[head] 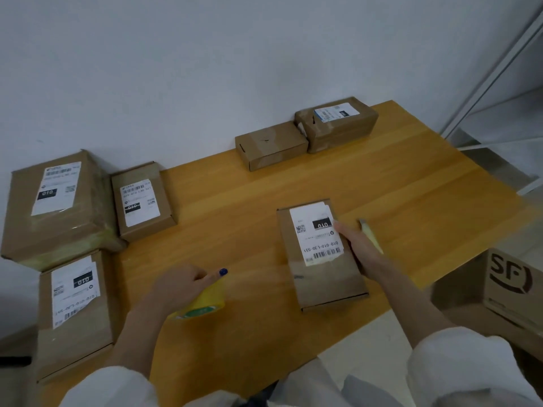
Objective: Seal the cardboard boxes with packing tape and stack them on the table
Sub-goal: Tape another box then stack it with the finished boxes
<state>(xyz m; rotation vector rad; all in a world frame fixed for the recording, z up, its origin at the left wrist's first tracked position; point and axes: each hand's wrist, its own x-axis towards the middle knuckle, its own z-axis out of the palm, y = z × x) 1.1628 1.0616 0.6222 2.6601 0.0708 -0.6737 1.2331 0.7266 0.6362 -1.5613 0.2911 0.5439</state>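
Note:
A flat cardboard box (323, 277) with a white shipping label lies near the table's front edge. My right hand (357, 245) rests along its right side, fingers on the label, and a pale yellow cutter (371, 237) sticks out from that hand. My left hand (182, 284) grips a roll of yellow packing tape (202, 304) on the wooden table (235, 215), left of the box.
Three labelled boxes sit at the left: a large one (58, 207), a small one (141, 201), another at the front (76, 309). Two more boxes (270, 145) (338, 123) stand by the wall. An SF carton (505, 292) sits at the right, off the table. Metal shelving (499, 83) is behind.

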